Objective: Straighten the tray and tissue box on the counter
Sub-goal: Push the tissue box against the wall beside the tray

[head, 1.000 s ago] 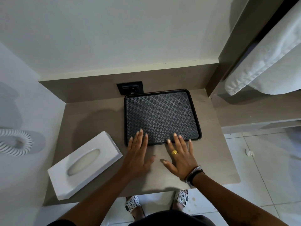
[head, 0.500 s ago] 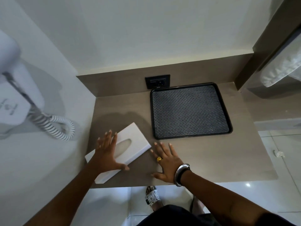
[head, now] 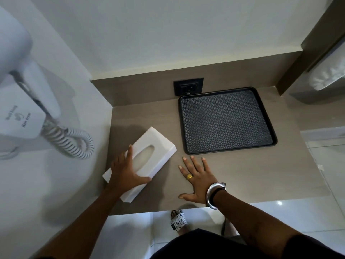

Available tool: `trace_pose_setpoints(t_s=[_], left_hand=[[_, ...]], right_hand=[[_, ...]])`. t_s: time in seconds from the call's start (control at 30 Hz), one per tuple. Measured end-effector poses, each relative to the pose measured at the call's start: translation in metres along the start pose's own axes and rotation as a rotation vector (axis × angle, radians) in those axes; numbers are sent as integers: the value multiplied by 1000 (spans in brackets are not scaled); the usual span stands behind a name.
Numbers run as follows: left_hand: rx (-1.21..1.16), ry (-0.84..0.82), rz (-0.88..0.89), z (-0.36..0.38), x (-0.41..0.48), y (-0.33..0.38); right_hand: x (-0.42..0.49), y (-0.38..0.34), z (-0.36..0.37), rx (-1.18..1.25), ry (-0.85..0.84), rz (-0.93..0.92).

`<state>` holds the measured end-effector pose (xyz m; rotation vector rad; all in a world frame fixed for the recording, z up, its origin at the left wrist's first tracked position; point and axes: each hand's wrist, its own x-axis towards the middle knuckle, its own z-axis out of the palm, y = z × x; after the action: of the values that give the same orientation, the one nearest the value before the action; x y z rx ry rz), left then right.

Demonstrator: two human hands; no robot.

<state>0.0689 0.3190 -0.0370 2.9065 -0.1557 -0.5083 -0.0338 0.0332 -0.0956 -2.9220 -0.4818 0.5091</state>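
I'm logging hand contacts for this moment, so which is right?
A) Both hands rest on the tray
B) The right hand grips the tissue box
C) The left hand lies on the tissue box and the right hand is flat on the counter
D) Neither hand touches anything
C: the left hand lies over the tissue box, the right hand spreads flat on the counter, clear of the tray.

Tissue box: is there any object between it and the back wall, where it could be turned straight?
Nothing visible. The counter behind the tissue box is bare; the tray lies apart, to its right. The left hand rests on the box.
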Motion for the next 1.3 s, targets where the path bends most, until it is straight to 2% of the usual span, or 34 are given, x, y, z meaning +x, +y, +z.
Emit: trace_pose_setpoints(t_s=[0.13, 0.4, 0.6, 0.8, 0.93, 1.03, 1.17, 1.3], left_hand=[[-23, 138, -102, -7, 18, 6], [-170, 263, -428, -20, 77, 20], [-231, 307, -523, -16, 105, 24], [-236, 330, -547, -13, 109, 22], [-186, 356, -432, -12, 102, 24], [-63, 422, -211, -8, 86, 24], [165, 425, 77, 2, 60, 8], [210, 406, 125, 8, 57, 1]], right_hand=[[0, 0, 1, 23, 8, 4], [6, 2, -1, 12, 18, -1], [7, 2, 2, 7, 3, 7], [7, 4, 5, 17, -30, 18], [8, 4, 6, 18, -35, 18], [8, 5, 5, 22, -36, 15], [8, 4, 5, 28, -46, 14], [8, 4, 5, 21, -47, 22]])
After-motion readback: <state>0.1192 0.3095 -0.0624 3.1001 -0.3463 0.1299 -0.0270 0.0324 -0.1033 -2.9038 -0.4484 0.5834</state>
